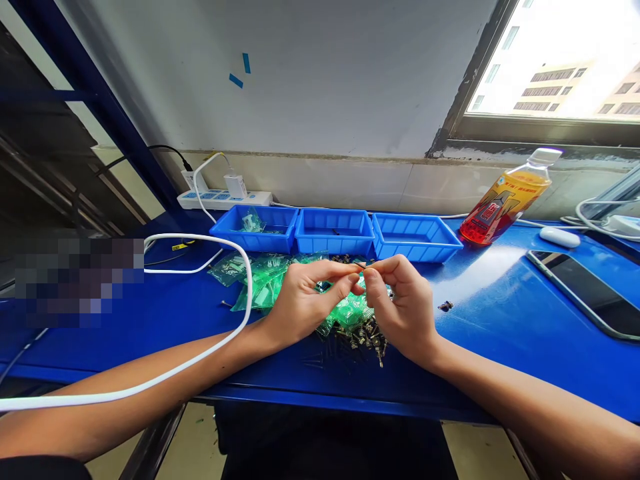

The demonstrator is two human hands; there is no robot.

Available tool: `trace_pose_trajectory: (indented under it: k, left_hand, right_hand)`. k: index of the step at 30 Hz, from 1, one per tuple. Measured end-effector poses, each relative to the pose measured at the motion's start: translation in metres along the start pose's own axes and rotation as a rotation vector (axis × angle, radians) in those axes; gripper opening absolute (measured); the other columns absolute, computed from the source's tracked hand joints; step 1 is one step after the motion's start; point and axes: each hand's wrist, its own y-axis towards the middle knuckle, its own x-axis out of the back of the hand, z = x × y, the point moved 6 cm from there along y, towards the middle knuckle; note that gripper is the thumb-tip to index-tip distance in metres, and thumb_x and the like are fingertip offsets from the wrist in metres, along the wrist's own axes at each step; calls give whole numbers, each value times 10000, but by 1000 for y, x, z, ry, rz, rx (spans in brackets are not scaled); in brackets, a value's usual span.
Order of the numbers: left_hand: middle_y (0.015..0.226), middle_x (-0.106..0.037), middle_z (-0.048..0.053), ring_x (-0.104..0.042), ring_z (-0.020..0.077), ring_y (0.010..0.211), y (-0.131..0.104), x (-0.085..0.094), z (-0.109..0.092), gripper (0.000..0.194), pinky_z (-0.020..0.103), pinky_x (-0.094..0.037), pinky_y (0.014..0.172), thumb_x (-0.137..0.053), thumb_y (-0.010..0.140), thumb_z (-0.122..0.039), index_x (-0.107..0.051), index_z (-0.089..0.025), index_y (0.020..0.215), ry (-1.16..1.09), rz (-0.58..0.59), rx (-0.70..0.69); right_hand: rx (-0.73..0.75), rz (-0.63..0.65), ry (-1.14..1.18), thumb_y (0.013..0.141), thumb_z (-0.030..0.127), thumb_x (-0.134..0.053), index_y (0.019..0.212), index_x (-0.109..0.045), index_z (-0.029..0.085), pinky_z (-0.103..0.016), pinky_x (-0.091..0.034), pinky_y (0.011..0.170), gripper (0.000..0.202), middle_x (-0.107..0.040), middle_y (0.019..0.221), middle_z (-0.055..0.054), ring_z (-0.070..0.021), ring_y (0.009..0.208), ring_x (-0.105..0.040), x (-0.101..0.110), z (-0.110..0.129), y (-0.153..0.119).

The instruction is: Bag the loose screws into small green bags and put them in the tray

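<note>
My left hand (303,300) and my right hand (404,308) meet fingertip to fingertip above the middle of the blue table (480,360). Both are pinched closed around something too small to make out. Beneath them lie green plastic bags (265,281) and a pile of small metal screws and fittings (367,335). A single small metal piece (445,306) rests to the right of my right hand.
Three blue bins (334,233) line the back; the left one holds small clear bags. A tilted bottle (509,199), a white case (559,237) and a phone (590,293) are at right. A white cable (249,280) loops over my left forearm beside a power strip (257,199).
</note>
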Motion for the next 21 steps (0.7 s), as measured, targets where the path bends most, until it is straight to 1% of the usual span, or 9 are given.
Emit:
trace_pose_trajectory:
  k: [2, 5, 8, 13, 17, 21]
  left_hand:
    - [720, -734, 27, -694, 159, 705, 0, 0, -1, 129, 244, -576, 684, -616, 797, -213, -729, -160, 834, -8, 9, -17]
    - [716, -734, 13, -692, 141, 698, 1, 2, -5, 124, 215, -568, 671, -611, 793, -173, -722, -161, 845, -18, 12, -33]
    - [705, -733, 7, -690, 139, 676, 3, 5, -8, 121, 212, -564, 641, -605, 799, -185, -715, -163, 843, -4, -1, -23]
    - [713, -734, 13, -689, 150, 683, 4, 10, -10, 143, 237, -566, 659, -606, 812, -243, -712, -170, 873, 47, -35, 10]
    - [728, -736, 11, -690, 139, 690, 4, 11, -10, 147, 222, -564, 664, -596, 820, -225, -710, -169, 893, 48, -39, 2]
    - [724, -736, 12, -692, 138, 693, 5, 10, -11, 146, 223, -566, 673, -593, 818, -206, -709, -159, 894, 65, -37, -16]
  right_hand:
    - [-34, 18, 46, 820, 221, -483, 718, -469, 204, -189, -381, 388, 104, -578, 522, 35, -70, 413, -473, -2, -1, 0]
    - [-44, 17, 75, 825, 228, -479, 714, -462, 205, -195, -375, 396, 114, -530, 500, 52, -67, 411, -447, -2, 0, 0]
    - [-14, 6, 58, 817, 223, -488, 711, -471, 203, -202, -373, 407, 109, -489, 502, 62, -66, 423, -434, 1, 2, 2]
    - [63, -6, -12, 782, 177, -497, 681, -470, 205, -191, -373, 412, 109, -504, 503, 57, -63, 430, -438, 5, 7, 4]
    - [101, -24, -55, 776, 167, -502, 670, -480, 207, -190, -400, 431, 115, -528, 507, 49, -68, 442, -469, 6, 8, 4]
    - [116, -24, -72, 783, 174, -503, 678, -485, 207, -189, -406, 429, 112, -528, 500, 52, -69, 436, -469, 6, 9, 4]
